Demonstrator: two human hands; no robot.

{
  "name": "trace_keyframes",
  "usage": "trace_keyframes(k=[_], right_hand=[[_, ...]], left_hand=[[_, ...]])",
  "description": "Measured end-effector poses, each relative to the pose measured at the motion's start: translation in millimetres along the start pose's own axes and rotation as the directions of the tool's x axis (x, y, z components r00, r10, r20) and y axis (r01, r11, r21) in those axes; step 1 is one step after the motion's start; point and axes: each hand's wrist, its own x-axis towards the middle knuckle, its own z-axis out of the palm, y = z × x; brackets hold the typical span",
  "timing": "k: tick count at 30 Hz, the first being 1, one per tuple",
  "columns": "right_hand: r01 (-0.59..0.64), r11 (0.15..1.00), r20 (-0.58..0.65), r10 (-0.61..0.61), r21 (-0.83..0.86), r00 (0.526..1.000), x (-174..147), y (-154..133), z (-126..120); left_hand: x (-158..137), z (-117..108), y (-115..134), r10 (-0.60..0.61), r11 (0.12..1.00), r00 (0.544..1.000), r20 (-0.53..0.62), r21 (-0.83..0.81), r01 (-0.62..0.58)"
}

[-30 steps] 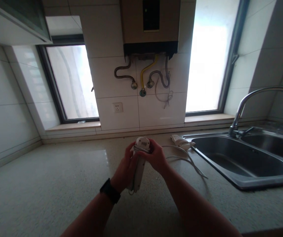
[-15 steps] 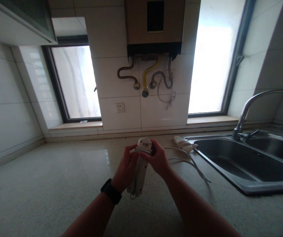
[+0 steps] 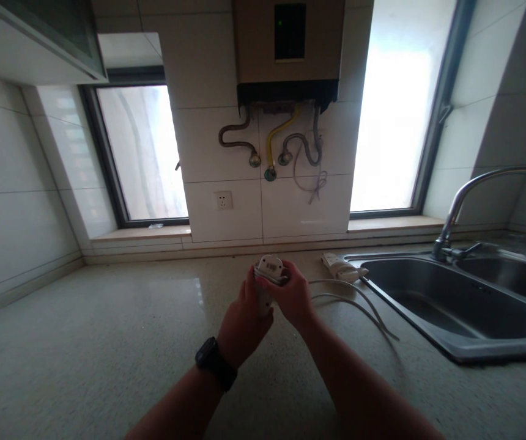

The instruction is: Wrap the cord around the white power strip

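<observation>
I hold the power strip (image 3: 267, 272) over the counter (image 3: 84, 342), left of the sink (image 3: 451, 305). My left hand (image 3: 244, 321) has slid up, now covering its body; right hand (image 3: 293, 296) pinches the cord (image 3: 359, 299). Its label is unreadable.

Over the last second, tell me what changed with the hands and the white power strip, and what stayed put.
The left hand slid up and across the front of the white power strip, so the strip's lower end, which hung below the hands a second ago, is now hidden. The right hand kept its grip near the top, where the cord is wrapped. The loose cord, the plug by the sink and the countertop look unchanged.
</observation>
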Motion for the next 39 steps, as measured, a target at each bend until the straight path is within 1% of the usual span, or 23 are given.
trace_keyframes(k=[2, 4, 5, 7, 8, 9, 10, 15, 17, 20, 22, 25, 27, 29, 32, 35, 39], right_hand=[[0.026, 0.999, 0.078, -0.024, -0.029, 0.997, 1, -3, -4], [0.027, 1.000, 0.226, -0.027, 0.003, 0.974, 3, -6, -10], [0.009, 0.999, 0.320, -0.022, 0.044, 0.947, 4, -6, -13], [-0.046, 0.991, 0.484, -0.022, 0.128, 0.875, 5, -7, -18], [-0.067, 0.986, 0.536, -0.028, 0.155, 0.843, 6, -7, -20], [-0.073, 0.982, 0.568, -0.039, 0.173, 0.822, 7, -6, -22], [-0.067, 0.980, 0.583, -0.054, 0.185, 0.811, 7, -6, -24], [0.000, 0.976, 0.591, -0.131, 0.217, 0.796, 13, 0, -32], [0.056, 0.977, 0.567, -0.165, 0.204, 0.807, 15, 0, -34], [0.167, 0.973, 0.509, -0.226, 0.158, 0.831, 16, -2, -35], [0.225, 0.966, 0.477, -0.259, 0.127, 0.840, 16, -4, -34], [0.254, 0.961, 0.449, -0.276, 0.110, 0.850, 15, -3, -30], [0.227, 0.966, 0.436, -0.258, 0.123, 0.862, 15, -1, -27], [0.170, 0.973, 0.428, -0.222, 0.157, 0.876, 15, 3, -26], [0.017, 0.960, 0.456, -0.148, 0.280, 0.878, 15, 8, -25], [-0.122, 0.897, 0.507, -0.124, 0.425, 0.853, 14, 11, -25], [-0.218, 0.822, 0.585, -0.164, 0.527, 0.794, 11, 7, -25]], left_hand=[[2, -3, 0, 0.002, 1.000, 1.000, 0.002, 0.012, -0.002], [6, -7, -1, 0.023, 1.000, 0.999, 0.035, 0.009, -0.023], [8, -9, -1, 0.034, 0.999, 0.998, 0.051, -0.005, -0.033], [11, -14, -3, 0.053, 0.996, 0.996, 0.067, -0.069, -0.049], [13, -16, -4, 0.059, 0.993, 0.996, 0.070, -0.110, -0.051], [14, -17, -4, 0.060, 0.988, 0.995, 0.077, -0.148, -0.048], [15, -19, -4, 0.058, 0.983, 0.995, 0.087, -0.176, -0.042], [15, -23, 2, 0.060, 0.972, 0.988, 0.141, -0.232, -0.026], [14, -24, 5, 0.034, 0.970, 0.987, 0.157, -0.245, 0.005], [13, -26, 6, -0.048, 0.965, 0.979, 0.198, -0.243, 0.096], [13, -26, 5, -0.089, 0.959, 0.976, 0.201, -0.248, 0.138], [13, -26, 5, -0.117, 0.946, 0.977, 0.179, -0.280, 0.165], [12, -25, 5, -0.132, 0.931, 0.974, 0.183, -0.315, 0.185], [11, -25, 7, -0.153, 0.908, 0.966, 0.208, -0.356, 0.221], [9, -26, 12, -0.192, 0.851, 0.938, 0.289, -0.428, 0.306], [5, -29, 15, -0.184, 0.790, 0.906, 0.381, -0.491, 0.367], [4, -31, 9, -0.098, 0.755, 0.853, 0.512, -0.521, 0.399]])
